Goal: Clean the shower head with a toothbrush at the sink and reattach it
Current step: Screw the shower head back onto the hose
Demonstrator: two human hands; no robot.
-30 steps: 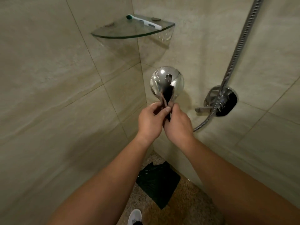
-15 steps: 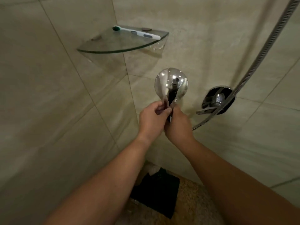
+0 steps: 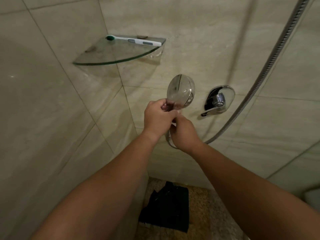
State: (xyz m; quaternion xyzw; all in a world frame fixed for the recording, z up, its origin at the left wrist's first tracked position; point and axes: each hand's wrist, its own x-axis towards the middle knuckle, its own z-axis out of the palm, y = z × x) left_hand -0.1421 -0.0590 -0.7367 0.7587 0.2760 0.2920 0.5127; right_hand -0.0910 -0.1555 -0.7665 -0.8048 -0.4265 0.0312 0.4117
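Up and to the left of my hands, the toothbrush [image 3: 134, 41] lies flat on the glass corner shelf [image 3: 110, 62], white handle with grey grips and a green bristle end. The shelf is smooth, curved-edged glass, so I judge a careless reach could slide the brush off it.

My left hand [image 3: 158, 117] is closed around the neck of the shower head [image 3: 181, 91], just under its round, polished chrome dome. My right hand [image 3: 183, 134] sits touching it from below, gripping the lower handle where the hose [image 3: 270, 63] joins. The chrome is slick and mirror-like; if my fingers slip while twisting, the head could drop onto the hard tiled wall [image 3: 43, 110] or the pebbled floor below and dent. Whether the joint is loosening I cannot tell.

To the right of my hands, the ribbed metal hose curves up and away; it could kink if I twist it along with the handle. The chrome tap lever [image 3: 217, 101] sits near my right hand, easy to knock on.
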